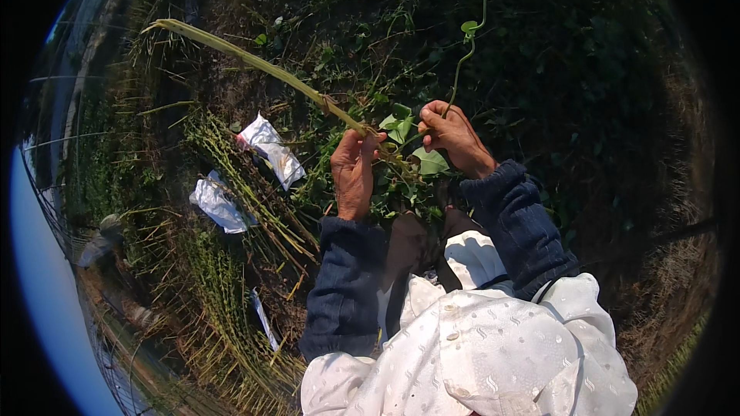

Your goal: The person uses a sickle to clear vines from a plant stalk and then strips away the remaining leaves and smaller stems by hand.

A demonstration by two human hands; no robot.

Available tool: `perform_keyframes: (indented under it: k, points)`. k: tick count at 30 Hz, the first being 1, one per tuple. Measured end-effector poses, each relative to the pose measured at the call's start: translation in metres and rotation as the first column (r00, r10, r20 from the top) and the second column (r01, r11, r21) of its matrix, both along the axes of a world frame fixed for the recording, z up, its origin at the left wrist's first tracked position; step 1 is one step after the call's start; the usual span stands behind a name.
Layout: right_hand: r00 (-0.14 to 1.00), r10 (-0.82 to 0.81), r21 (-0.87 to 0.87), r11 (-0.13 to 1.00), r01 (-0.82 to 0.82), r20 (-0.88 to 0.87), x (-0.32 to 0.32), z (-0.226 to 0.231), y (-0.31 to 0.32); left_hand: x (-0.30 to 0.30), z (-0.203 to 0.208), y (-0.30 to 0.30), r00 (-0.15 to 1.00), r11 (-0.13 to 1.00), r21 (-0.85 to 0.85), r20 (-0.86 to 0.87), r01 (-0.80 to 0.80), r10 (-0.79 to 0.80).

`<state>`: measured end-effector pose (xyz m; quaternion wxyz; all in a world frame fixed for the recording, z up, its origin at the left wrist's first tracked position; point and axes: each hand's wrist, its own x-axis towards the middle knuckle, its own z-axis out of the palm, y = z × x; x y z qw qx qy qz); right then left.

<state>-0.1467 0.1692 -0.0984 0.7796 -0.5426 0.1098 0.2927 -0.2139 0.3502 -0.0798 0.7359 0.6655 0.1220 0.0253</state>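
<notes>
Two white packets [266, 142], contents hidden, beside thin stems [250, 177], left hand [354, 175] grasping pale stalk [270, 71], right hand [458, 139] pinching green vine [457, 74]

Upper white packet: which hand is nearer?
Left. The left hand, gripping the thick pale stalk, is to the right of the upper white packet, apart from it; the right hand, pinching a thin green vine, is farther right.

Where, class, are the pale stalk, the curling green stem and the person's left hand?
Pale stalk [266, 68]: head view, middle of its length.
Curling green stem [459, 68]: head view, bare stretch near midway.
Left hand [354, 175]: head view, middle of the hand.
</notes>
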Motion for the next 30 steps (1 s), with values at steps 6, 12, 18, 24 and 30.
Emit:
perform_keyframes:
  k: [6,12,18,24,30]
  points:
    - [0.924,0.332,0.07,0.934,-0.35,0.19,-0.017,0.058,0.02,0.011,0.0,0.026,0.99,0.993,-0.07,-0.099,0.095,-0.102]
    - [0.731,0.519,0.019,0.81,-0.587,0.443,0.004,0.071,0.016,0.019,0.013,0.026,0.966,0.95,-0.228,-0.099,0.211,-0.239]
    - [0.877,0.414,0.158,0.875,-0.457,0.243,-0.004,0.073,-0.018,0.024,0.012,0.024,0.973,0.962,-0.172,-0.055,0.211,-0.224]
    - [0.685,0.535,-0.493,0.822,-0.286,0.494,-0.007,0.058,-0.019,0.023,0.008,0.026,0.972,0.965,-0.136,-0.048,0.224,-0.232]
    - [0.603,-0.126,-0.336,0.734,0.591,0.787,-0.037,0.058,-0.022,0.024,0.007,0.032,0.989,0.985,-0.089,0.005,0.15,-0.15]
